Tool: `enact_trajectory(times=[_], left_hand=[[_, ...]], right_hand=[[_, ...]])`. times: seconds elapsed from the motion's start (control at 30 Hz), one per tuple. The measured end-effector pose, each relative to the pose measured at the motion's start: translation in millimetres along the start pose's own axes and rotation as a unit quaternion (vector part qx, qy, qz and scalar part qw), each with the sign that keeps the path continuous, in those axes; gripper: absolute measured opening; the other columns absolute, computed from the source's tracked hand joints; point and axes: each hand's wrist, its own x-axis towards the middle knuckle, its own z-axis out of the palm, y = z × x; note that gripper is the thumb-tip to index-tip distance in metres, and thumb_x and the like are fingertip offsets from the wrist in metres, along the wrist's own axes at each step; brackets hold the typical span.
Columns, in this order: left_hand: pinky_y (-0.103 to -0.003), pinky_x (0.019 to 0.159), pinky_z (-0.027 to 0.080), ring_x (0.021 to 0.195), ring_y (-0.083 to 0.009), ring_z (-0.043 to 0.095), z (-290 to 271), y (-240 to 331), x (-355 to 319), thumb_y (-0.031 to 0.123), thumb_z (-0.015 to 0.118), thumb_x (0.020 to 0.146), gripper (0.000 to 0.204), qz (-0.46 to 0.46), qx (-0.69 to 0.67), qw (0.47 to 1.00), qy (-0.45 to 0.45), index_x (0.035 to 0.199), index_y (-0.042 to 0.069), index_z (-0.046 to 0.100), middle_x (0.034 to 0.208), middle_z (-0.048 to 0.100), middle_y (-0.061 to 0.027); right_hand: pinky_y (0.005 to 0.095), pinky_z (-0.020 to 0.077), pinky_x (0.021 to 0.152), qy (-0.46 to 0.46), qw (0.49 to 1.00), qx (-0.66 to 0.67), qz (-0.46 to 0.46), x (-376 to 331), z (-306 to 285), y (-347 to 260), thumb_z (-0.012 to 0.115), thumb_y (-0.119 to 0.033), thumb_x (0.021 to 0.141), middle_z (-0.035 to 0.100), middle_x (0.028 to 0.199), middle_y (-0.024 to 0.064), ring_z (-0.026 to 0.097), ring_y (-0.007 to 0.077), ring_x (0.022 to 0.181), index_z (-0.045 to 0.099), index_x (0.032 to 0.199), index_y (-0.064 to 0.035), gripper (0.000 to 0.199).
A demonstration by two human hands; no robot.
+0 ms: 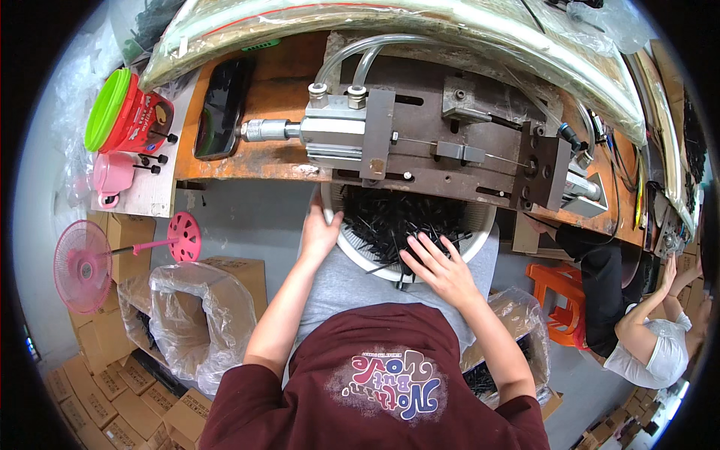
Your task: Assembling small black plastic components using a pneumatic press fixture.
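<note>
At one white basket (480, 229), two hands (321, 234) (444, 271)

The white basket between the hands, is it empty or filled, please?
Not empty: thin black parts heap inside the white basket, some poking past its rim.

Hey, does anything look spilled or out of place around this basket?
Slightly: beside the right hand, a few thin black pieces seem to poke over the near rim of the white basket, unlike the main heap inside. I can't tell whether any are loose.
</note>
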Motion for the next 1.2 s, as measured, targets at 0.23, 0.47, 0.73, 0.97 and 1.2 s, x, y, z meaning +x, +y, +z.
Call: enact_trajectory(times=[0.23, 0.47, 0.73, 0.97, 1.2], left_hand=[[-0.045, 0.087, 0.053, 0.098, -0.0441, 0.066, -4, 13, -11, 0.014, 0.062, 0.087, 0.079, 0.015, 0.004, 0.999, -0.034, 0.151, -0.006, 0.02, 0.103, 0.066, -0.0314], [-0.046, 0.084, 0.054, 0.094, -0.0447, 0.067, -10, 14, -16, 0.015, 0.063, 0.087, 0.08, -0.003, 0.002, 0.998, -0.062, 0.151, -0.005, 0.019, 0.099, 0.066, -0.031], [-0.048, 0.104, 0.041, 0.126, -0.0449, 0.047, -22, 2, -35, 0.018, 0.074, 0.083, 0.09, 0.108, 0.038, 0.993, 0.016, 0.151, -0.006, 0.021, 0.136, 0.045, -0.0303], [-0.04, 0.091, 0.05, 0.107, -0.0318, 0.062, -94, 96, -74, 0.003, 0.069, 0.081, 0.062, 0.418, 0.029, 0.908, -0.005, 0.14, 0.004, 0.05, 0.135, 0.057, -0.0177], [-0.029, 0.082, 0.051, 0.096, -0.0143, 0.061, -182, 196, -51, 0.007, 0.074, 0.082, 0.046, 0.692, 0.066, 0.697, 0.176, 0.123, 0.025, 0.062, 0.121, 0.065, -0.0006]], right_hand=[[0.0536, 0.0376, 0.108, 0.063, 0.997, 0.029, 0.042, 48, 41, 26, 0.073, -0.017, 0.069, 0.047, 0.146, 0.0089, 0.042, 0.0331, 0.137, 0.053, 0.137, -0.0187, 0.071], [0.0539, 0.0315, 0.113, 0.02, 0.984, 0.08, 0.157, 80, 38, 33, 0.085, -0.024, 0.057, 0.05, 0.136, 0.0123, 0.041, 0.0354, 0.134, 0.052, 0.141, -0.0196, 0.09], [0.054, 0.031, 0.112, -0.035, 0.983, 0.059, 0.171, 65, -20, -2, 0.088, -0.021, 0.056, 0.04, 0.149, 0.019, 0.038, 0.0396, 0.137, 0.039, 0.151, -0.021, 0.107], [0.0446, 0.0445, 0.1, 0.16, 0.981, 0.109, -0.002, 71, -160, -2, 0.08, -0.016, 0.072, 0.057, 0.137, 0.0158, 0.056, 0.0339, 0.125, 0.062, 0.13, -0.0095, 0.061], [0.0463, 0.0376, 0.105, 0.426, 0.87, -0.233, 0.084, 176, -290, 145, 0.083, -0.016, 0.065, 0.055, 0.136, 0.014, 0.049, 0.0329, 0.128, 0.054, 0.136, -0.0099, 0.077]])
